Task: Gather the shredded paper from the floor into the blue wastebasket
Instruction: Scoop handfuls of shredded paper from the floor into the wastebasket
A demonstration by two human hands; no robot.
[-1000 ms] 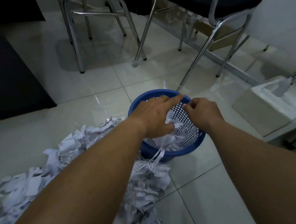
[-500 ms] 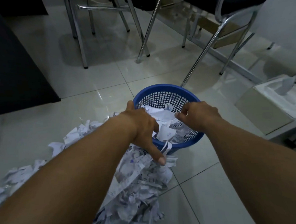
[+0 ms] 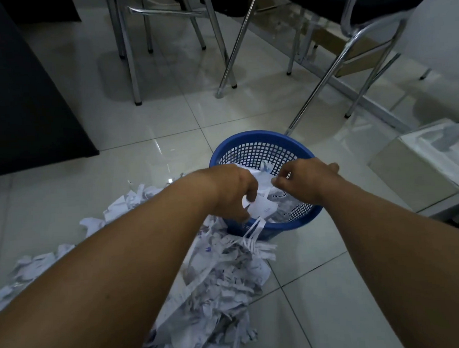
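The blue mesh wastebasket stands on the white tile floor, partly filled with white paper. My left hand hovers over its near left rim, fingers curled round a clump of shredded paper whose strips hang over the rim. My right hand is above the basket's right side, fingers curled and pinching paper at the top of the same clump. A long pile of shredded paper lies on the floor from the basket's front toward the lower left, partly hidden by my left forearm.
Chrome chair legs stand behind the basket, one slanted leg reaching down near its far rim. A white box with foam sits at the right. A dark cabinet fills the left side.
My left hand has come up from the floor pile by the basket's front and now holds paper over the rim. The right hand stays over the basket. The view has tilted down slightly.
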